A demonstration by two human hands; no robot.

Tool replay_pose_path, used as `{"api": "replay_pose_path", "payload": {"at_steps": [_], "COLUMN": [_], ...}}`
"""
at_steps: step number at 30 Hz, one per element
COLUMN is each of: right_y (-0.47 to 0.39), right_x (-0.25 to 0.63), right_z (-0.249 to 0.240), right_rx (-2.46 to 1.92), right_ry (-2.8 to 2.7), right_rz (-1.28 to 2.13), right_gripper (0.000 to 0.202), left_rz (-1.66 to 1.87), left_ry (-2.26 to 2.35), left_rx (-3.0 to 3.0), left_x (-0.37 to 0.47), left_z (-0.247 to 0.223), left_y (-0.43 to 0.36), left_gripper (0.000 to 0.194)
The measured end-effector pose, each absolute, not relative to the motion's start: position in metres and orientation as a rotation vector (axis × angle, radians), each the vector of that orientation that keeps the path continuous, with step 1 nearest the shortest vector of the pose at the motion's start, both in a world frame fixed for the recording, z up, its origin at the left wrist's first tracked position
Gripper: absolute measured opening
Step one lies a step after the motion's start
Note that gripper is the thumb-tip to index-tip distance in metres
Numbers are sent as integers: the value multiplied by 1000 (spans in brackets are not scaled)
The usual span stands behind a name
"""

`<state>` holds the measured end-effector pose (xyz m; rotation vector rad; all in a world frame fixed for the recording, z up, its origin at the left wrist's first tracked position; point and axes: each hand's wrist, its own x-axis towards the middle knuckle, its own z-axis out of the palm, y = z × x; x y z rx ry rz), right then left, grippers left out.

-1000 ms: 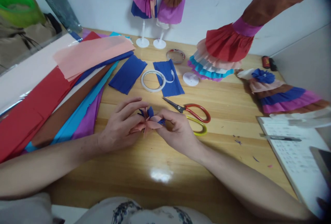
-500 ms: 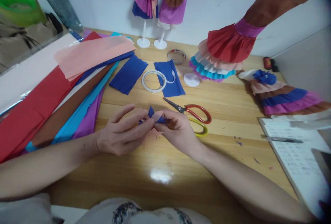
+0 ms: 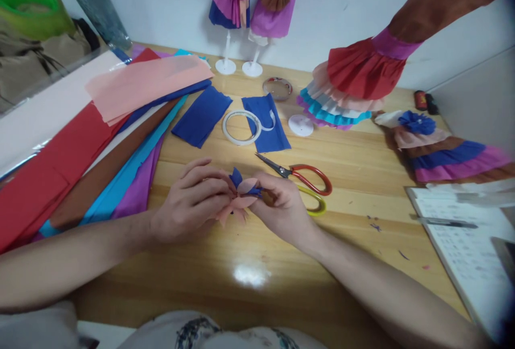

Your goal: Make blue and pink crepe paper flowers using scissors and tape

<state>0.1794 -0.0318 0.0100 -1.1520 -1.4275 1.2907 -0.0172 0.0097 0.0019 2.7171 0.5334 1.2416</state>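
A small paper flower (image 3: pixel 237 204) with pink and blue petals is held above the table between my two hands. My left hand (image 3: pixel 193 198) has its fingers curled round the flower's left side. On the right side, my right hand (image 3: pixel 281 204) pinches the flower between thumb and fingers. Just behind my hands lie red-handled scissors (image 3: pixel 289 171) and a yellow handle (image 3: pixel 316 201), partly hidden by my right hand. Farther back, a white tape roll (image 3: pixel 241 127) rests near two blue paper pieces (image 3: pixel 203 115), its loose end curling over the right one.
Stacked coloured paper sheets (image 3: pixel 72 161) cover the left side. Paper dresses on white stands (image 3: pixel 301 125) rise at the back. At right are another paper dress (image 3: pixel 454 155), an open notebook (image 3: pixel 454 247) with a pen (image 3: pixel 448 223), and small scraps. A clear tape roll (image 3: pixel 277 88) lies near the wall.
My left fingers have shifted and curled in more around the flower. More pink petals now show below and between my hands. The view has moved slightly.
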Motion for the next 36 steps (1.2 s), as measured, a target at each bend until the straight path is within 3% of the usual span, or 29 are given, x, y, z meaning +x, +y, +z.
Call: {"api": "replay_pose_path", "payload": {"at_steps": [4,10,15,20,29,33,36], "right_y": [-32,-30,-26,-24,-26,-26,-31], "right_x": [180,176,176,179,184,189,185], "right_z": [11,6,5,7,10,13,14], "right_rx": [-1145,-1000,-964,-1023,-996,-939,-1089], "right_ry": [-1508,-1353,-1295,-1281,-1255,-1312,-1396], "right_rz": [1234,1443,1539,1586,1691,1709,1587], "right_gripper": [13,16,8,13,21,37,31], "left_rz": [1193,1110,892,683,630,605,675], "left_ry": [584,708,830,749,776,849,898], "left_rx": [2557,2295,1919,1474,1419,1443,1539], "left_x": [-13,-8,-3,1,1,1,1], "left_z": [3,3,7,14,21,22,19], "left_y": [10,10,8,10,10,9,9], "left_gripper": [4,9,15,11,14,16,16]}}
